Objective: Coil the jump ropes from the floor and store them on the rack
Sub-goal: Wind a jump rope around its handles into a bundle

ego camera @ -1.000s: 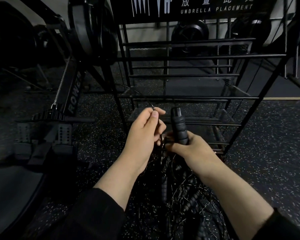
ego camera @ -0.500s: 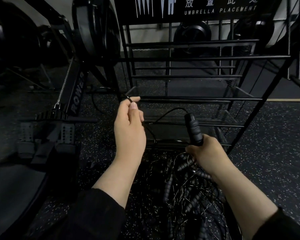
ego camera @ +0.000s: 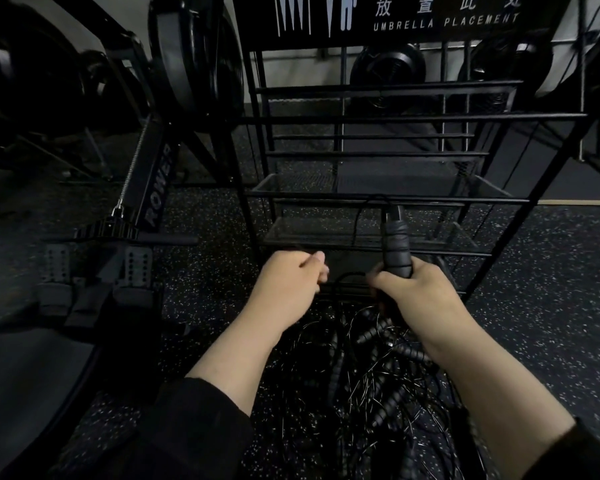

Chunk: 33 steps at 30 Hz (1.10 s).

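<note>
My right hand point(ego camera: 423, 292) grips a black ribbed jump rope handle point(ego camera: 395, 247) and holds it upright in front of the black metal rack point(ego camera: 413, 117). The handle's thin black cord point(ego camera: 357, 223) arcs off its top and drops in a loop toward my left hand point(ego camera: 288, 282). That hand sits just left of the right one, fingers curled, and seems to pinch the cord at its fingertips, though this is blurred. A tangled pile of several more jump ropes point(ego camera: 378, 393) lies on the floor below both hands.
The rack has tiered bars, mesh shelves point(ego camera: 326, 233) and an "umbrella placement" sign on top. A rowing machine point(ego camera: 153, 192) with footplates stands close on the left. Speckled rubber floor point(ego camera: 551, 289) extends to the right. More gym gear sits behind the rack.
My left hand drew the cord up and left toward the rack bar, then came back down beside the right hand. The right hand with the handle shifted slightly right.
</note>
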{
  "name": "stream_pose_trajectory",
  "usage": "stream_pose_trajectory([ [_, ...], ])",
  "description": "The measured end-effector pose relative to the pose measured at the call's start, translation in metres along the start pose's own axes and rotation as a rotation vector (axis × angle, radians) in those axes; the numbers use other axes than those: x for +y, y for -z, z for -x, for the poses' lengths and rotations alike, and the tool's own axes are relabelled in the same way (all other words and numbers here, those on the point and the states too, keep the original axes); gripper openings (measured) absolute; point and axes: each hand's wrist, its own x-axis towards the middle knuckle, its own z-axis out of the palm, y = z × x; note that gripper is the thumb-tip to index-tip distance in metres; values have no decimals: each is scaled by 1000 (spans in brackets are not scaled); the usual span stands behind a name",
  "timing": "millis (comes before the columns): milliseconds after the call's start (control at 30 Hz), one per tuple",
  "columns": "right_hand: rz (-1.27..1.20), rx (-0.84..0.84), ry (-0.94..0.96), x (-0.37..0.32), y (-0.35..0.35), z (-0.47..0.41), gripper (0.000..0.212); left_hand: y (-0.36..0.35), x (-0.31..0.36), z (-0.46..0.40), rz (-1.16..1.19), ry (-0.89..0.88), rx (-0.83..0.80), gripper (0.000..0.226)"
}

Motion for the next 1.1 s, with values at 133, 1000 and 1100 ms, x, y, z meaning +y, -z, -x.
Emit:
stream_pose_trajectory([
  [133,-284,-83,-2,-7,1,3,6,-6,2,7,-110,5,-343,25],
  [1000,85,-316,8,-3,-14,13,15,-5,17,4,786,-184,-26,25],
  [1100,181,-360,43,-6,-15,15,14,3,18,3,900,-170,11,24],
])
